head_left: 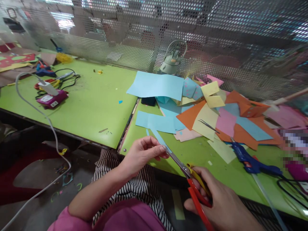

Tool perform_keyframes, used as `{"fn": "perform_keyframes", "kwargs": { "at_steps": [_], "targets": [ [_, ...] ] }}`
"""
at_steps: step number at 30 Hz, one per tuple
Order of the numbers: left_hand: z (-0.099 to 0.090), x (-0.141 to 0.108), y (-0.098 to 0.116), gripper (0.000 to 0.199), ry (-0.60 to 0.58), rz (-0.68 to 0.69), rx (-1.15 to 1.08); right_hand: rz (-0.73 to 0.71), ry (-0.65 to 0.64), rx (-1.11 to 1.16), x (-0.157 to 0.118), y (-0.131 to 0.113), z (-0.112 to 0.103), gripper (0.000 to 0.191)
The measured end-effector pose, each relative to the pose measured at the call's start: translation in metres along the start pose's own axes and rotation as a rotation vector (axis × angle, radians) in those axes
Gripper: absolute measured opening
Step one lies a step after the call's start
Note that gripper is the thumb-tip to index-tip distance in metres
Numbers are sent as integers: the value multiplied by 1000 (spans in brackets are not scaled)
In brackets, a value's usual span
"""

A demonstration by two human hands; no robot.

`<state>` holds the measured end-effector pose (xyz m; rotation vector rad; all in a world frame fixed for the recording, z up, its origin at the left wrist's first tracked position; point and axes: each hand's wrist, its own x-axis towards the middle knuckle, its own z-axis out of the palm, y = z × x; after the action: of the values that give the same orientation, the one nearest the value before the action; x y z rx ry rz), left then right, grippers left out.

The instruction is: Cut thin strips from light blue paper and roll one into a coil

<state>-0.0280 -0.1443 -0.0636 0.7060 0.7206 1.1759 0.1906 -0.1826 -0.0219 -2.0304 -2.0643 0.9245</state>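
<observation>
Strip (158,137) is pinched by the left hand (142,154) over the surface (190,147), beside scissors (180,163) gripped by the right hand (218,195). Behind the blue sheet (157,84), a lidded bottle (168,65) is seen, its contents hidden from view.

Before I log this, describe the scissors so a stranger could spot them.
Start at the green table; at its near edge, the right hand holds the scissors, blades toward the left hand. Red-and-yellow handles set them apart from the blue glue gun nearby.
</observation>
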Motion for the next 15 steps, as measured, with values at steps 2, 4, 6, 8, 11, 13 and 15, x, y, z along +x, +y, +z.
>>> {"fn": "perform_keyframes", "kwargs": {
  "at_steps": [2,4,6,8,11,13,15],
  "targets": [
    [-1,0,-1,27,-10,1,-12,-2,4,-11,1,-1,0,46],
    [-2,0,-2,27,-16,3,-20,0,7,-13,2,-2,1,46],
    [-2,-1,-3,27,-16,5,-24,2,0,-9,3,-3,1,46],
    [-2,-1,-3,29,-10,3,-26,-5,-1,-7,2,-3,1,45],
    [-1,0,-4,29,-6,-1,-37,-29,-2,-13,1,-1,2,43],
    [-1,0,-4,29,-10,-1,-49,-42,4,-19,1,0,1,43],
    [-1,0,-4,29,-14,-1,-58,-49,8,-22,1,1,1,41]
  ]
}}
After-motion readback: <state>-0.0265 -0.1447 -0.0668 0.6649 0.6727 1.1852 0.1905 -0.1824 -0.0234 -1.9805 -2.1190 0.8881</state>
